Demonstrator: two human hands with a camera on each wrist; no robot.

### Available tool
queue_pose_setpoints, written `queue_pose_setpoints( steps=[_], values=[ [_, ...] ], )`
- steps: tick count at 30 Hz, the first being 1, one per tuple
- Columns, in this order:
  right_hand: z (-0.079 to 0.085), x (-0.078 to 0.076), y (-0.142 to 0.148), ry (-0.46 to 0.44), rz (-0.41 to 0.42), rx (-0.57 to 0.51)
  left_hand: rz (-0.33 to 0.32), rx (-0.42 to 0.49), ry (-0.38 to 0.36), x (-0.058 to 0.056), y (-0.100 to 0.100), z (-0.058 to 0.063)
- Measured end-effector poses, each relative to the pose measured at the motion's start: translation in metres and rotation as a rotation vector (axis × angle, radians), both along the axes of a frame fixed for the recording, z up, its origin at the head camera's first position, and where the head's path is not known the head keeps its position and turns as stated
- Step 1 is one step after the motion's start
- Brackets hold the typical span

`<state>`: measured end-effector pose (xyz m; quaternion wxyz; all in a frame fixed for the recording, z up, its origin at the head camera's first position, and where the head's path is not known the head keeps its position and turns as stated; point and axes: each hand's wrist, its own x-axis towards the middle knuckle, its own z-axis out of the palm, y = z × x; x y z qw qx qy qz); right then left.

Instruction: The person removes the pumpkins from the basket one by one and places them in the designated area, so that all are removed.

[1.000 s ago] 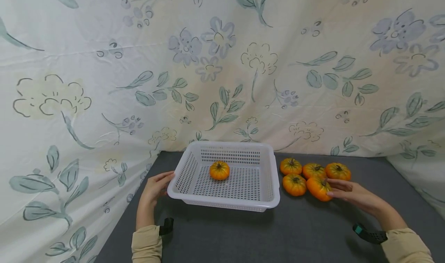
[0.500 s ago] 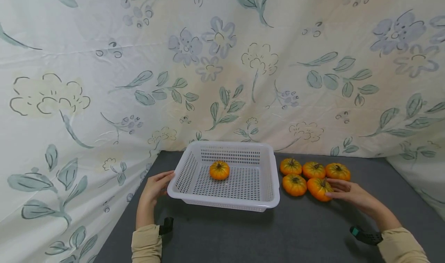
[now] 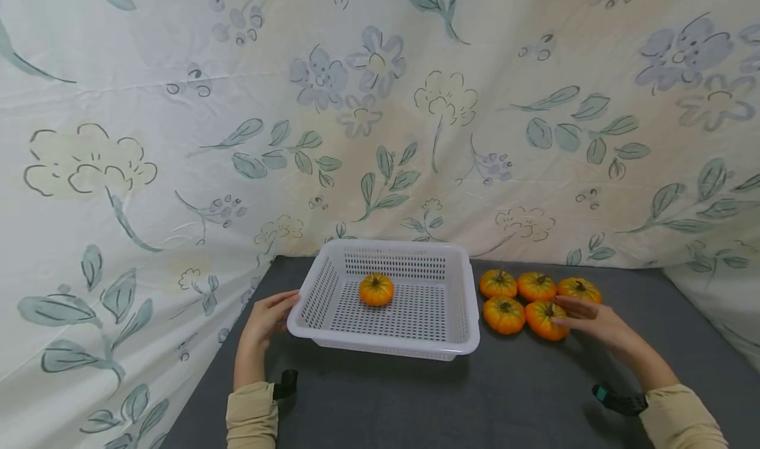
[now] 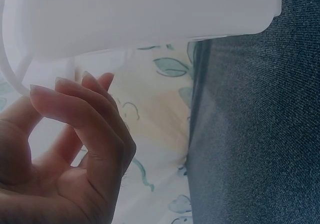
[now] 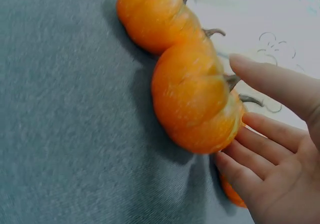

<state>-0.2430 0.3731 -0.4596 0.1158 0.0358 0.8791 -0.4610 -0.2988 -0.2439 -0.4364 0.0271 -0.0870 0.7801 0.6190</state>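
A white perforated plastic basket point(image 3: 380, 350) stands on the dark cloth, holding one small orange pumpkin point(image 3: 377, 290). At its left end my left hand point(image 3: 265, 318) grips the rim; in the left wrist view the fingers point(image 4: 82, 104) curl close against the rim. Several more pumpkins sit in two rows right of the basket. My right hand point(image 3: 596, 322) is at the right side of the front-right pumpkin point(image 3: 543, 324), thumb over its near side and fingers behind. In the right wrist view that pumpkin point(image 5: 187, 99) rests on the cloth beside the extended fingers.
Beside the front-right pumpkin sits the front-left pumpkin point(image 3: 504, 315); behind them are a back-left pumpkin point(image 3: 497, 283), a back-middle pumpkin point(image 3: 536, 286) and a back-right pumpkin point(image 3: 577, 289). A floral curtain point(image 3: 380, 106) hangs behind the dark cloth point(image 3: 380, 403).
The front-right pumpkin, tilted a second ago, now sits level. My right hand has loosened from it and risen slightly. My left hand and the basket have stayed put.
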Motion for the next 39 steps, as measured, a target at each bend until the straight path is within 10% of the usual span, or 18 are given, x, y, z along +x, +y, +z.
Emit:
queue_pose_setpoints(
  steps=[25,39],
  values=[
    [0.046,-0.024,-0.048,0.078,-0.057,-0.162,0.016,0.004,0.000,-0.002,0.001,-0.001],
    [0.041,-0.058,-0.070,0.109,-0.011,-0.288,0.015,-0.002,0.008,-0.002,0.001,-0.002]
  ],
)
